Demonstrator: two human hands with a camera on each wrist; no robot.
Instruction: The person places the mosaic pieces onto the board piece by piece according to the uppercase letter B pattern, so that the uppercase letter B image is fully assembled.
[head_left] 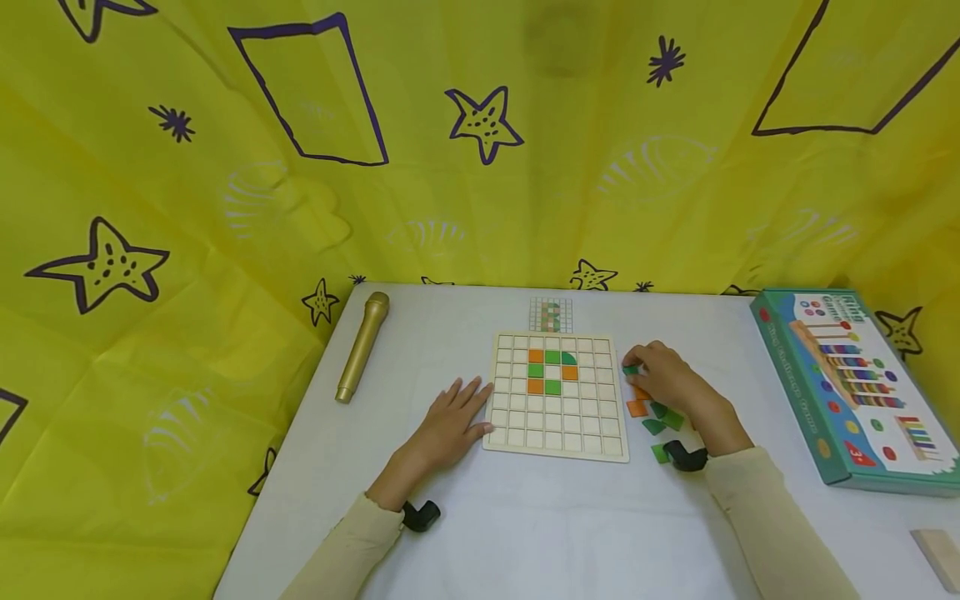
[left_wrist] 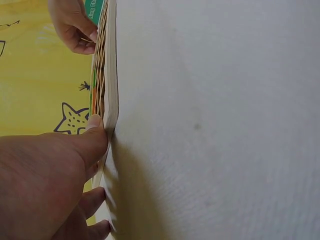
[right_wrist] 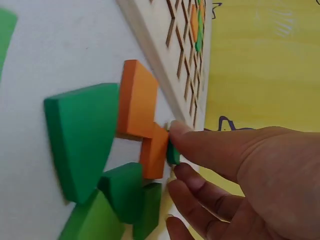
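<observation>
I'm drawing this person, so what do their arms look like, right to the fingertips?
They wear a long, beige fabric left sleeve and matching right sleeve. A small, black, bent gadget sits by the left sleeve's end, another by the right's. No gloves show.

The board (head_left: pixel 517 421) sits mid-table (head_left: pixel 555 533), the card (head_left: pixel 551 315) just behind it and the curtain (head_left: pixel 562 208) behind the table. Set pieces (head_left: pixel 536 372) lie in the board around one bare cell, toward its far side. The left hand (head_left: pixel 450 425) touches the board's left edge; farther left lies the microphone (head_left: pixel 362 348). Loose pieces (head_left: pixel 654 427) lie just right of the board, the right hand (head_left: pixel 663 379) at their far end. Well beyond, farther right, lies the box (head_left: pixel 862 387), with a block (head_left: pixel 937 557) before it.
</observation>
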